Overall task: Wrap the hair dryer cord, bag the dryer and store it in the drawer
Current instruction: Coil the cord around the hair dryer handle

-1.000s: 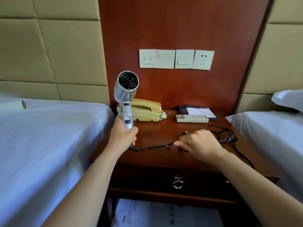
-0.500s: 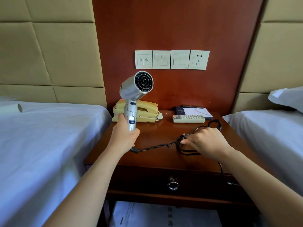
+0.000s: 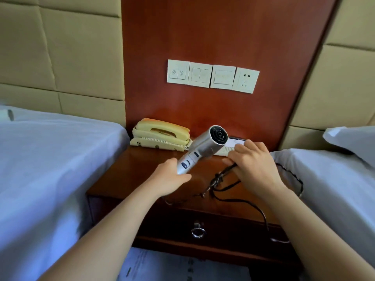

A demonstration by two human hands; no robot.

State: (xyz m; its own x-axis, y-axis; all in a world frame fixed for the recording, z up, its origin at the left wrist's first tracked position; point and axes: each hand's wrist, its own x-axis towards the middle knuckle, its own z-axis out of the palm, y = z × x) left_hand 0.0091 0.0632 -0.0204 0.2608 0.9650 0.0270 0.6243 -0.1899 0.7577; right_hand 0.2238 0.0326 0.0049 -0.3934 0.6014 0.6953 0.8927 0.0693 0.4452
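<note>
My left hand grips the handle of a silver hair dryer, which tilts to the right above the wooden nightstand. My right hand sits just right of the dryer's barrel and pinches the black twisted cord. The cord loops under my hands across the nightstand top and hangs over its right and front edges. The drawer below is shut, with a metal ring pull. No bag is in view.
A yellow telephone stands at the nightstand's back left. A remote and a notepad lie behind my right hand. Wall switches and a socket are above. Beds with white sheets flank the nightstand, left and right. Papers lie below.
The dryer has tipped from upright to a rightward lean and dropped lower. My right hand has risen with the cord toward the dryer's barrel. The view has tilted down.
</note>
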